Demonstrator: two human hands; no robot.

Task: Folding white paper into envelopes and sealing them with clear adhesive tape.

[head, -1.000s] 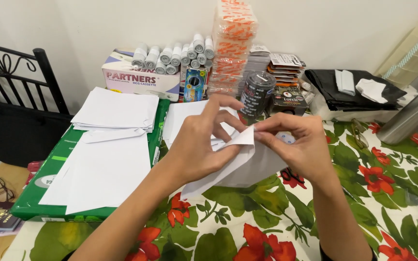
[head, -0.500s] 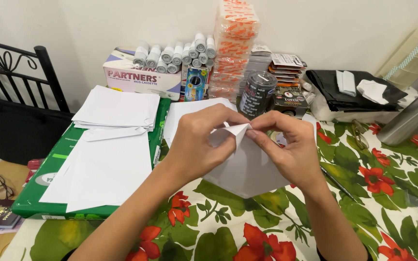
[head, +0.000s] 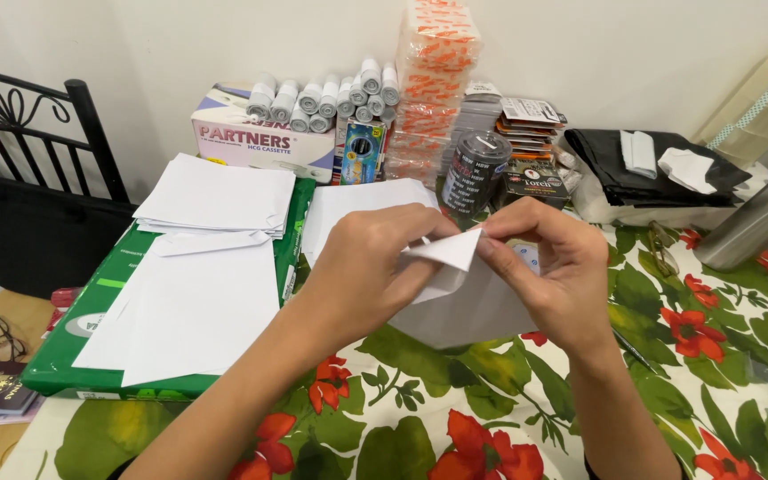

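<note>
Holding a folded white paper (head: 455, 293) above the floral tablecloth (head: 668, 356), I see the left hand (head: 362, 267) closed around its near side, steadying it, while the right hand (head: 553, 267) pinches the turned-over corner, apparently to keep the fold aligned.

Sheet I am pinching: matt white folded paper (head: 455, 267), creasing softly.
Tablecloth: glossy floral plastic (head: 686, 329), shining.
Flask: brushed metal (head: 753, 218), gleaming dully.
Ream wrapper: green (head: 77, 333), slightly glossy.
Chair: black painted metal (head: 37, 133).
</note>
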